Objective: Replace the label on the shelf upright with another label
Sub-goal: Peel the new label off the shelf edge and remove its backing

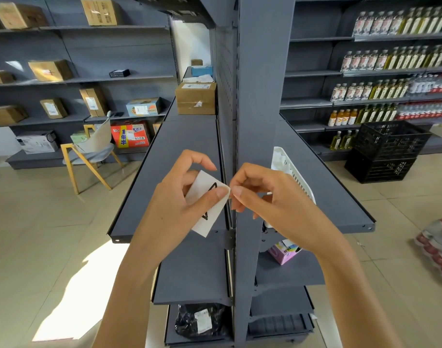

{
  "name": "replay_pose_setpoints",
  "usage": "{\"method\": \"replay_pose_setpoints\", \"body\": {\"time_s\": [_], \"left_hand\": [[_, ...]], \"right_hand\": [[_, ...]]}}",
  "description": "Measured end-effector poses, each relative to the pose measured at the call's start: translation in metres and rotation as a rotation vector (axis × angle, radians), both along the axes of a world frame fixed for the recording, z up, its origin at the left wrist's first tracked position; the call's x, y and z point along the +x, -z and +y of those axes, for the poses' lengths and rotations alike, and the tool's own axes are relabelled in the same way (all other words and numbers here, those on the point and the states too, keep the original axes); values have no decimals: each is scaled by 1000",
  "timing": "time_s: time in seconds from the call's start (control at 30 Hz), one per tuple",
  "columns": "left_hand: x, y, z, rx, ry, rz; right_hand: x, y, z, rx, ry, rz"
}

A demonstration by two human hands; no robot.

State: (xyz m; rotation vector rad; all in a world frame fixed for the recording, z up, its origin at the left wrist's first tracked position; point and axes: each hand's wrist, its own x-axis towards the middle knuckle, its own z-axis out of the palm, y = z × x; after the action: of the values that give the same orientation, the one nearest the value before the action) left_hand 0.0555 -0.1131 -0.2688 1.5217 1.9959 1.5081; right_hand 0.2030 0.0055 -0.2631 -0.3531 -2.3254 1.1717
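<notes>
Left hand (179, 197): pinching white label (208, 204).
Right hand (265, 197): fingertips picking its corner.
Upright (260, 96): grey, bare.
Floor (39, 222): beige tile.

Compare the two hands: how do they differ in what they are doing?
The left hand holds a white label with a black mark, thumb pressed on its top corner; the right hand holds nothing clearly visible, its fingers pinched at that same corner. Both are bare and meet in front of the grey shelf upright.
</notes>
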Motion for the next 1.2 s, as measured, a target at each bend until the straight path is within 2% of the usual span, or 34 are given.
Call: {"method": "replay_pose_setpoints", "body": {"time_s": [0.83, 1.2], "left_hand": [[4, -1, 0, -5, -23, 15], [3, 12, 6, -17, 6, 187]], "right_hand": [[-3, 3, 0, 35, 30, -9], [-6, 5, 0, 74, 89, 11]]}}
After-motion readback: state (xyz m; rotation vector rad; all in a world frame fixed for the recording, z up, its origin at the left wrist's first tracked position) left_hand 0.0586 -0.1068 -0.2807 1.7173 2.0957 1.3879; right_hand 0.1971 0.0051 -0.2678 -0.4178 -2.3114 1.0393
